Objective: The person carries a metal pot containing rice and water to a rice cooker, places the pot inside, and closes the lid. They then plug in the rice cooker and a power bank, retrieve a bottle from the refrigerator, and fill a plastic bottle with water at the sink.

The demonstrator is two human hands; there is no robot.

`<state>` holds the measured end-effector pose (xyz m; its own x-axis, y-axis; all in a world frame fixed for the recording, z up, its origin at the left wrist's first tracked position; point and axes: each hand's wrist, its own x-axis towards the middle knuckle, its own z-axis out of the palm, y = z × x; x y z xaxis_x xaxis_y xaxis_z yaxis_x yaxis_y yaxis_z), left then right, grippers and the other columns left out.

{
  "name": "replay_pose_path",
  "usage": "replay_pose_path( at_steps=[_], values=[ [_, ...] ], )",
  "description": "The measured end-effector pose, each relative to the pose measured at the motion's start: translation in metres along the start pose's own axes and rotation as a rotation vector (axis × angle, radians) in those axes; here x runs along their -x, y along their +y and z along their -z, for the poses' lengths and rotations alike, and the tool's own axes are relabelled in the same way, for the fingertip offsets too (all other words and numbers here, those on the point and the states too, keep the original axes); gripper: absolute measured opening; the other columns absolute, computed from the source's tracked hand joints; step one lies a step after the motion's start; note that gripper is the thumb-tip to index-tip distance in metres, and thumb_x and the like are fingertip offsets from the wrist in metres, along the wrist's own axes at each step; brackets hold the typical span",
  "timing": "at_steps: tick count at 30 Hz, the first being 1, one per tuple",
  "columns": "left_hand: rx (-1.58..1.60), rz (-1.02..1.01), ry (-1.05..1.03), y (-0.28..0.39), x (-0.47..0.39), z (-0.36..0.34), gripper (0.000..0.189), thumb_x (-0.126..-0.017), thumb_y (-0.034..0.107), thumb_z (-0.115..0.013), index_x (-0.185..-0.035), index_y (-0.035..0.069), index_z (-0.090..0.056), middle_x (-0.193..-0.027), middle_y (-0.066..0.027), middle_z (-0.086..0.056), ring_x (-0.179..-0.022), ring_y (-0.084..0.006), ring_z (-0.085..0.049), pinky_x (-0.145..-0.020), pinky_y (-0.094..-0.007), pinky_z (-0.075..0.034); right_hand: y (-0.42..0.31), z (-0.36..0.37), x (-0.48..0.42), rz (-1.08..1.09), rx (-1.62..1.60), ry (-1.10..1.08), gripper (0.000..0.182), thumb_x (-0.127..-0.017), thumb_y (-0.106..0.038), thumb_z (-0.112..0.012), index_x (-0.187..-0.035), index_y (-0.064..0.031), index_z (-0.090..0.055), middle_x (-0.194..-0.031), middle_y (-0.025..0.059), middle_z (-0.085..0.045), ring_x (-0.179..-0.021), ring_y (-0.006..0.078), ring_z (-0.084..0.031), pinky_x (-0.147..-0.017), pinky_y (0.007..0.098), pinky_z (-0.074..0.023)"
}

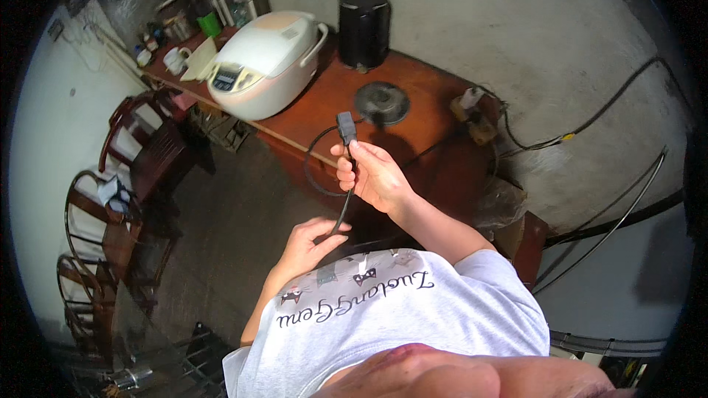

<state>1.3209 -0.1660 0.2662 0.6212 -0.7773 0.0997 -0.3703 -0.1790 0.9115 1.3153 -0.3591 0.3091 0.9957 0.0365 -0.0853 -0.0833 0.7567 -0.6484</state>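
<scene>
In the head view, my right hand (pixel 373 177) grips a black electrical cord just below its grey rectangular plug (pixel 347 127), which points up and away from me. The cord (pixel 344 213) runs down from there to my left hand (pixel 312 240), whose thumb and fingers are closed on it near my shirt. A loop of cord (pixel 307 168) hangs to the left of my right hand. Beyond the plug, a round dark metal lid (pixel 381 103) lies on the reddish-brown tabletop (pixel 332 91). Where the cord's far end goes cannot be told.
A white rice cooker (pixel 268 61) and a black cylindrical container (pixel 364 27) stand on the table, with mugs and jars at its far left. A power strip (pixel 480 121) lies by the wall, with cables running right. Wooden chairs (pixel 160 155) stand at left.
</scene>
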Motion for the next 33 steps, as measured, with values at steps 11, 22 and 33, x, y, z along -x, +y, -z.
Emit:
replay_pose_path(
  at_steps=[11, 22, 33],
  values=[
    [0.109, 0.172, 0.266, -0.087, 0.098, 0.102, 0.028, -0.078, 0.001, -0.062, -0.105, 0.003, -0.060, -0.097, -0.0062, -0.057, -0.090, -0.0126, -0.056, -0.073, -0.0230, -0.045, 0.054, -0.046, -0.062, 0.168, 0.532, 0.053, 0.029, -0.095, -0.026, -0.042, -0.100, 0.0009, -0.052, -0.058, -0.0050, -0.033, -0.049, 0.0038, -0.028, -0.042, 0.0187, -0.0197],
    [0.005, 0.036, 0.405, -0.105, 0.052, 0.167, 0.031, -0.077, 0.011, -0.065, -0.107, 0.006, -0.059, -0.113, -0.0083, -0.055, -0.103, -0.0195, -0.052, -0.083, -0.0301, -0.041, -0.014, -0.023, -0.053, 0.555, 0.880, 0.351, 0.022, -0.091, -0.025, -0.051, -0.088, -0.0046, -0.060, -0.060, -0.0065, -0.044, -0.050, 0.0024, -0.036, -0.043, 0.0174, -0.0269],
    [-0.502, -0.238, 0.584, -0.045, -0.125, 0.210, 0.067, -0.067, 0.022, -0.075, -0.125, 0.006, -0.044, -0.129, -0.0145, -0.041, -0.120, -0.0285, -0.038, -0.098, -0.0423, -0.030, -0.076, 0.080, -0.127, 0.560, 0.940, 0.579, 0.032, -0.086, -0.035, -0.057, -0.089, -0.0044, -0.065, -0.062, -0.0025, -0.050, -0.052, 0.0061, -0.042, -0.047, 0.0227, -0.0345]
  ],
)
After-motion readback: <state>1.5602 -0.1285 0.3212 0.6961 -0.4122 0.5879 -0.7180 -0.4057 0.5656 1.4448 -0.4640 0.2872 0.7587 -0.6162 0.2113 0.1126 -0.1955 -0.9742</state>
